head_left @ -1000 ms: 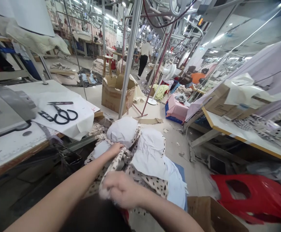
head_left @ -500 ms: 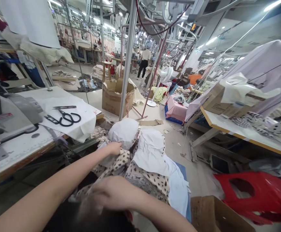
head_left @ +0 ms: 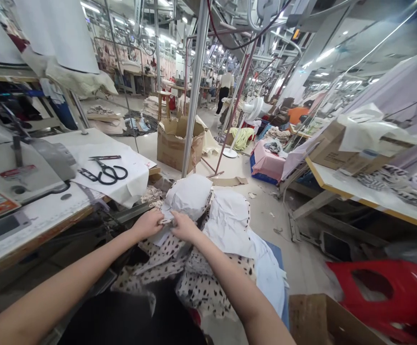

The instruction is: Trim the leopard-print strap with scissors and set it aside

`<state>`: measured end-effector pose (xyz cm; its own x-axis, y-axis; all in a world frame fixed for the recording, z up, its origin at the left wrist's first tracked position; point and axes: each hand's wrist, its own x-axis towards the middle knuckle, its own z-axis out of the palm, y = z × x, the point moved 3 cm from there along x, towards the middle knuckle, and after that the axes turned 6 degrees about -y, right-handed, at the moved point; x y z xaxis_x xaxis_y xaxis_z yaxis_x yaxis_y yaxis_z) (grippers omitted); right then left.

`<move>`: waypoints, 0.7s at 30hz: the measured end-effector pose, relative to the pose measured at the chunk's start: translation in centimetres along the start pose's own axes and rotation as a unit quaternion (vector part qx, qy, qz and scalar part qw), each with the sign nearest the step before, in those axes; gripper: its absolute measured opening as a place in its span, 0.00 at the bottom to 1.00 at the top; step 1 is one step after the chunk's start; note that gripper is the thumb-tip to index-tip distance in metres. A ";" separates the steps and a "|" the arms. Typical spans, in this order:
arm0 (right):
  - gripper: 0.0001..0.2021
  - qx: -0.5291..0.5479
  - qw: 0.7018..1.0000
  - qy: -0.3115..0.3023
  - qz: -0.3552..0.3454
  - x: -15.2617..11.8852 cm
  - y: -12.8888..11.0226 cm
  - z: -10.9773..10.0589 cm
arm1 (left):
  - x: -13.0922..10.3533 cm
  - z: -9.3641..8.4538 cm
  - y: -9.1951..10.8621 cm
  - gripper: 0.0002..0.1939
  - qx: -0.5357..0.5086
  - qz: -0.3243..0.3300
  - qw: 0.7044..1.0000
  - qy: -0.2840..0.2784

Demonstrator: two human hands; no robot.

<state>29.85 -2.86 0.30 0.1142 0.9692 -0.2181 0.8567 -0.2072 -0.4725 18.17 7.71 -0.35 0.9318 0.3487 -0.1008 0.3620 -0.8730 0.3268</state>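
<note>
My left hand (head_left: 150, 224) is closed in a pinch on the edge of a spotted fabric piece (head_left: 165, 256) with white backing. Close beside it, my right hand (head_left: 185, 227) grips the same edge, fingers bent over it. Just beyond both hands lies a crumpled white sheet (head_left: 188, 195) on the heap. Another white sheet (head_left: 228, 220) rests to the right, over more of the cream cloth with dark spots. Pale blue cloth (head_left: 267, 275) hangs at the heap's right side. The fingertips are partly hidden by the fabric.
To the left, black scissors (head_left: 112, 172) lie on white cloth by a sewing machine (head_left: 25, 163). A metal pole (head_left: 194, 91) and a cardboard box (head_left: 172, 146) stand ahead. At lower right are a red plastic stool (head_left: 384, 287) and an open carton (head_left: 309, 316). A person (head_left: 225, 86) stands far off.
My right hand has moved up and forward from near my lap to the fabric edge beside my left hand. The left hand has shifted slightly left, and the view has turned a little left.
</note>
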 end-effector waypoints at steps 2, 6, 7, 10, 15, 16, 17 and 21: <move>0.25 -0.033 0.998 -0.042 0.017 0.8 -0.6 0.9 | -0.1 0.4 -0.8 0.04 -0.015 -0.034 0.999 0.014; 0.16 -0.091 0.989 -0.089 0.076 0.8 0.0 1.5 | -0.1 1.4 -3.8 0.10 -0.056 -0.137 0.988 0.033; 0.16 -0.101 0.986 -0.097 0.089 0.5 0.3 1.5 | -0.1 1.8 -4.5 0.13 -0.071 -0.161 0.984 0.036; 0.18 -0.126 0.979 -0.115 0.114 -0.6 0.8 1.8 | 0.0 3.3 -6.4 0.18 -0.110 -0.223 0.968 0.037; 0.19 -0.157 0.971 -0.140 0.113 -2.7 0.6 2.8 | -0.7 5.1 -8.7 0.21 -0.131 -0.305 0.943 0.024; 0.21 -0.162 0.970 -0.146 0.110 -3.0 0.6 3.0 | -1.2 5.1 -9.1 0.20 -0.129 -0.314 0.940 0.021; 0.23 -0.166 0.968 -0.154 0.105 -3.3 0.7 3.2 | -1.8 5.0 -9.2 0.20 -0.127 -0.316 0.940 0.018; 0.23 -0.175 0.967 -0.176 0.052 -4.1 0.5 3.7 | -4.7 3.9 -7.4 0.11 -0.117 -0.232 0.965 0.023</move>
<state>27.95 -7.47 -2.15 0.0827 0.8275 -0.5553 0.9748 -0.1831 -0.1276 11.21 11.15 -5.97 0.6666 0.7029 -0.2482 0.7196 -0.5200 0.4602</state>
